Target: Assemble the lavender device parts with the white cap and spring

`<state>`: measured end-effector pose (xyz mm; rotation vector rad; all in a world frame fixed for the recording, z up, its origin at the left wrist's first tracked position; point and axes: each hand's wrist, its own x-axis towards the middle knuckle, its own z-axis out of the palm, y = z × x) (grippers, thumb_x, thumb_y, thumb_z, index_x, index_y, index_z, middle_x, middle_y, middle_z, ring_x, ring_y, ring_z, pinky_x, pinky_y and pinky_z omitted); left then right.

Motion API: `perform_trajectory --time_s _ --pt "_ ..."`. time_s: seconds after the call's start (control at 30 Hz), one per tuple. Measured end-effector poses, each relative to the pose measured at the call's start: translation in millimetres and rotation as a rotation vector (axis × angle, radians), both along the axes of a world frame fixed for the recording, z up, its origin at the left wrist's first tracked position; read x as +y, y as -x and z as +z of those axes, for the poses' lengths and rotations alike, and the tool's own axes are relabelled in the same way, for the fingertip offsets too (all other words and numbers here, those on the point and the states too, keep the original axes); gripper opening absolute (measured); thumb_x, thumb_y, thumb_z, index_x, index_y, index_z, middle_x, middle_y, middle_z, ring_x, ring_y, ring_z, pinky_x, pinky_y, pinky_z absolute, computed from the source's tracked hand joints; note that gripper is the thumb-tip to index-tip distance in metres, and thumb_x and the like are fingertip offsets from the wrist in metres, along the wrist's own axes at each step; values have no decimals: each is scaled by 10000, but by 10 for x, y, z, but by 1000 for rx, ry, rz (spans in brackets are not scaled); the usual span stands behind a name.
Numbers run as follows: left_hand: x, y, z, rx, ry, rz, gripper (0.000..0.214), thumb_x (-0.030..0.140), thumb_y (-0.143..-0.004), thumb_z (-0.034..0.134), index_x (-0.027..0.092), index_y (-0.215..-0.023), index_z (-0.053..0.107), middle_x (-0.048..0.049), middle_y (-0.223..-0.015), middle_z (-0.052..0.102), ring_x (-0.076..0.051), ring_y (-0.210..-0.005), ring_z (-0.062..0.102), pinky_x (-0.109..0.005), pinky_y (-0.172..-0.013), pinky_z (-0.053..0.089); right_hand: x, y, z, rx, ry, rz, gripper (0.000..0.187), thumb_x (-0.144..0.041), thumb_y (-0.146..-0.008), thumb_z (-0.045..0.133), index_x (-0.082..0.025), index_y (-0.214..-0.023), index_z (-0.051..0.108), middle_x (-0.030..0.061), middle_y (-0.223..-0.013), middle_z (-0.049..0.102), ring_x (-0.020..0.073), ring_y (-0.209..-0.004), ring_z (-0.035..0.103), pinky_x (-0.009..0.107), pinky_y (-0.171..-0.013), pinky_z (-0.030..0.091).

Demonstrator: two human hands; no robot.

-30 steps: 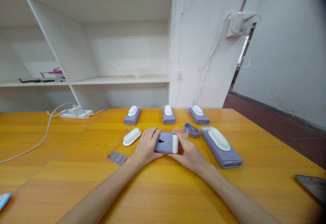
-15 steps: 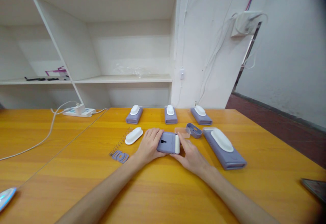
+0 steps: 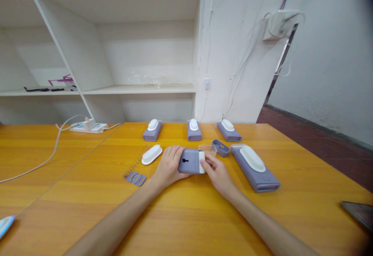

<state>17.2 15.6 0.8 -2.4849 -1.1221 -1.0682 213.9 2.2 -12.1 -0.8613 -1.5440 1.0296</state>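
Note:
A small purple case [image 3: 189, 161] with a black mark on top lies on the wooden table [image 3: 180, 217]. My left hand [image 3: 168, 167] curls around its left end and holds it. My right hand [image 3: 216, 172] pinches the white cap [image 3: 201, 162] at the case's right end, fingers closed on it. Just behind my right hand sit a clear plastic piece [image 3: 207, 148] and a small purple oval tray [image 3: 220, 148]. A loose white cap [image 3: 152, 154], a wire spring [image 3: 136, 162] and flat purple rings [image 3: 135, 178] lie to the left of my left hand.
Three purple cases with white caps [image 3: 194, 130] stand in a row at the table's far edge. A larger purple case [image 3: 255, 167] lies to the right. A power strip with cable [image 3: 87, 126] sits far left, a phone [image 3: 359, 211] near the right edge. White shelves rise behind.
My right hand has slid in and closed its fingers on the white cap, which sits tighter against the purple case. My left hand keeps its hold.

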Motion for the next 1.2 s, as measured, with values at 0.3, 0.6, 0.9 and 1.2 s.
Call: perform_trajectory --time_s 0.3,0.6,0.9,1.2 --pt "12 2 -15 24 8 -12 703 498 -654 628 142 -1210 384 -150 -1133 497 -286 -1035 470 -438 -891 381 -29 40 -12 -39 22 -66 360 -415 -800 590 -168 -1059 551 47 -876 634 203 -782 597 287 -703 476" --pt "-21 80 -15 -28 -69 -42 700 435 -666 623 155 -1241 336 -151 -1139 490 -292 -1042 473 -455 -896 371 -42 12 -15 196 238 -175 501 -514 -850 410 -133 -1174 442 11 -564 572 176 -388 551 202 -320 335" --pt "-20 73 6 -68 -9 50 717 432 -642 639 162 -1240 348 -136 -1127 499 -289 -1043 472 -451 -900 371 -16 -104 -12 -102 -93 -431 308 -351 -900 375 -183 -1094 544 53 -856 586 144 -586 546 247 -528 453" --pt "-34 64 19 -66 -7 57 724 457 -633 643 166 -1232 359 -135 -1135 502 -286 -1043 474 -451 -898 380 73 -175 -57 -917 -179 -653 443 -205 -816 486 -230 -1256 453 90 -1046 415 182 -683 569 303 -619 436"
